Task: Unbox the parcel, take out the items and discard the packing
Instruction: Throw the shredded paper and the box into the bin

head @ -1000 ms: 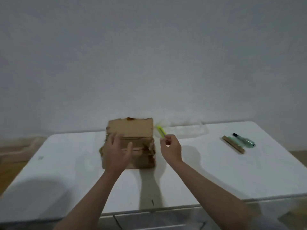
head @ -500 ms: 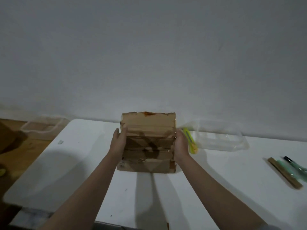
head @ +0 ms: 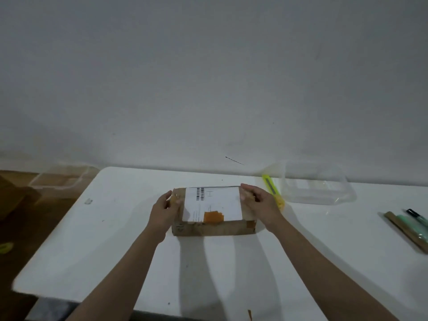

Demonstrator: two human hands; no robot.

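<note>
A brown cardboard parcel point(head: 213, 227) lies flat on the white table point(head: 115, 239), its top covered by a white shipping label with a barcode and an orange patch. My left hand point(head: 163, 212) grips the parcel's left end, thumb on the top edge. My right hand point(head: 261, 205) holds the right end, fingers curled over the top right corner. The parcel is closed. A yellow utility knife point(head: 272, 188) lies just behind my right hand, partly hidden by it.
A clear plastic container point(head: 317, 184) sits at the back right by the wall. Pens and a brown strip point(head: 410, 228) lie at the right edge. On the floor to the left stands a clear plastic bin point(head: 62, 179); a green object point(head: 5, 247) lies lower left.
The parcel was tipped up between both hands; now it lies flat with the label side up. The view has shifted left.
</note>
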